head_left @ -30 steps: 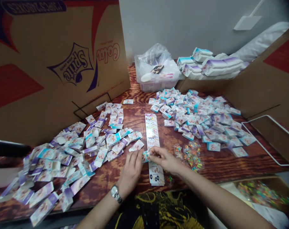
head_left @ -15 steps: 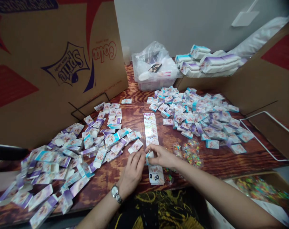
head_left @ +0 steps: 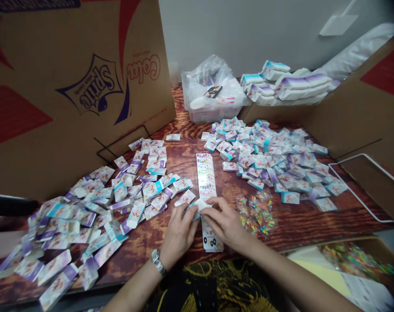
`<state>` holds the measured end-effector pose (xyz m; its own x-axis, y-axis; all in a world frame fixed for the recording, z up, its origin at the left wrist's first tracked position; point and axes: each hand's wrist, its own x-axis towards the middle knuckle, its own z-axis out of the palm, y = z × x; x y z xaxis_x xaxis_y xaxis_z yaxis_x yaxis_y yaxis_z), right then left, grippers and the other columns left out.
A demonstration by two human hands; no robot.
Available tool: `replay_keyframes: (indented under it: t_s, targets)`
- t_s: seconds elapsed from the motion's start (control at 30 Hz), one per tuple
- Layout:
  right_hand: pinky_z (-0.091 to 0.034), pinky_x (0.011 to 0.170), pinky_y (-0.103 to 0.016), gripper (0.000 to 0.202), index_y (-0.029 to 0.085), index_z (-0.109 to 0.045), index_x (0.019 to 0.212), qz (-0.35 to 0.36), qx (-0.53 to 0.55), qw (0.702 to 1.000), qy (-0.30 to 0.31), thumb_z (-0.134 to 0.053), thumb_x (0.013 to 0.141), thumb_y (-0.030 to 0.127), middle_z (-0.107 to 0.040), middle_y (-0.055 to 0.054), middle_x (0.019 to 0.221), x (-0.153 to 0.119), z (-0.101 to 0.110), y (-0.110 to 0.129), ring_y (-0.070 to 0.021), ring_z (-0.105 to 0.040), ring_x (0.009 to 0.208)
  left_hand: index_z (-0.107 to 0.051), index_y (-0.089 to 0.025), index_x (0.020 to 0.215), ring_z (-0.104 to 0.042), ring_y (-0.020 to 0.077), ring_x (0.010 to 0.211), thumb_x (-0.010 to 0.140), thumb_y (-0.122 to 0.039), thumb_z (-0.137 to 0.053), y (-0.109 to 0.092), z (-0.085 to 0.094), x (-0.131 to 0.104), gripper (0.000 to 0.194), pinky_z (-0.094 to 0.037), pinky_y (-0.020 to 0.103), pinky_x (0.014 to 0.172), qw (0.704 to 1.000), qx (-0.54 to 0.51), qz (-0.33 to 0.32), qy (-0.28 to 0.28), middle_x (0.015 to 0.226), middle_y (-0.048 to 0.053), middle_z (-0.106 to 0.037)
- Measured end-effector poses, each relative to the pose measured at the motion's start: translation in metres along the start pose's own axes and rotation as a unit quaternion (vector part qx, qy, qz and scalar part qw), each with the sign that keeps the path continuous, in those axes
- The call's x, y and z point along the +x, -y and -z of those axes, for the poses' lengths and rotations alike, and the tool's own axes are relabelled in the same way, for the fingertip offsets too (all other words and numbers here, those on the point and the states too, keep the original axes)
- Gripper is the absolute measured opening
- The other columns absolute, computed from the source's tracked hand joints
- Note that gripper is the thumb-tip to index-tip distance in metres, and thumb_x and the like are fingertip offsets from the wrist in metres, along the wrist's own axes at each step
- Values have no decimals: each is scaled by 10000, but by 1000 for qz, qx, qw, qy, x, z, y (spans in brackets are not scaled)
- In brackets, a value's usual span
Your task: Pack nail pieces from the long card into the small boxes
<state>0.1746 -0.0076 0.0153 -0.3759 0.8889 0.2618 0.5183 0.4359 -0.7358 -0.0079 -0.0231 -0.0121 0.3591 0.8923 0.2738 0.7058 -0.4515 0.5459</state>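
Between my two hands is a small white and blue carton [head_left: 200, 204], partly covered by fingers. My left hand [head_left: 180, 227], with a watch at its wrist, grips the carton's left side. The fingers of my right hand [head_left: 225, 222] pinch its right end. Under the hands lies a long strip of printed sticker sheets [head_left: 206, 173], stacked flat. Just right of my right hand sit several clear packets of colourful candy [head_left: 257, 210]. Whether anything is inside the carton, I cannot tell.
Loose cartons, some with open flaps, spread over the left [head_left: 96, 203]; another pile [head_left: 271, 156] covers the right. A plastic tub [head_left: 213, 113] stands behind. Large cardboard boxes flank the table [head_left: 135, 108]. At lower right is a box of candy packets [head_left: 356, 260]. A forearm shows at far left [head_left: 4, 246].
The carton has tilted and risen slightly away from me, its white end now showing. My right hand has turned, its fingers now along the carton's right end. My left hand keeps hold.
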Motion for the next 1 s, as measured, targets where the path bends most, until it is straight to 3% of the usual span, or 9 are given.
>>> replay_keyframes:
  t_s: [0.1,0.23,0.4,0.57,0.67,0.87,1.0]
  targets:
    - [-478,804,-339,170,222,-594,1000,-41,31,998,-20,-469,886,203,-536,-75,999,0,-12,2,-190,-557,925,-417,-178,1234,-463,227,1067,852,-105,-465,-4,0,1,392,-427,387,916,1000,-16,-7,-15,1170,122,-486]
    - [-496,755,-292,243,223,-509,1105,-139,163,975,-57,-522,862,210,-603,-43,966,3,-21,4,-159,-597,857,-421,-168,1229,-447,230,1101,848,-76,-455,-6,2,0,393,-413,396,937,999,-4,-25,-19,1209,125,-494]
    - [-465,803,-300,171,224,-630,998,-118,189,974,-30,-527,863,237,-643,-35,963,6,-19,8,-167,-594,908,-395,-150,1261,-451,240,1101,844,-49,-428,-2,1,-4,430,-406,435,943,999,35,-26,-23,1247,145,-488]
    - [-497,764,-293,162,196,-644,934,-201,294,933,-50,-562,832,292,-670,-32,902,9,-25,7,-164,-622,851,-301,-162,1341,-453,248,1130,840,-56,-430,-1,-4,-5,528,-410,440,949,998,36,-23,-41,1240,139,-500]
    - [-512,706,-279,137,185,-647,882,-228,280,930,-73,-587,798,274,-670,-26,851,10,-30,6,-157,-629,776,-192,-136,1398,-448,252,1139,845,-81,-437,-4,-8,-6,607,-421,421,945,998,37,4,-46,1269,156,-478]
    - [-497,722,-299,140,194,-664,849,-167,129,972,-104,-531,812,172,-646,-40,827,11,-29,15,-172,-611,796,-112,-143,1427,-470,268,1082,877,-118,-402,-10,-12,-6,623,-433,446,902,996,74,7,-38,1261,172,-476]
    - [-476,826,-350,266,228,-625,1042,-75,74,988,-117,-449,864,138,-653,-61,961,3,-31,24,-192,-587,919,-40,-98,1434,-489,274,992,878,-129,-377,-15,-14,-3,652,-473,425,791,990,132,32,-31,1148,191,-518]
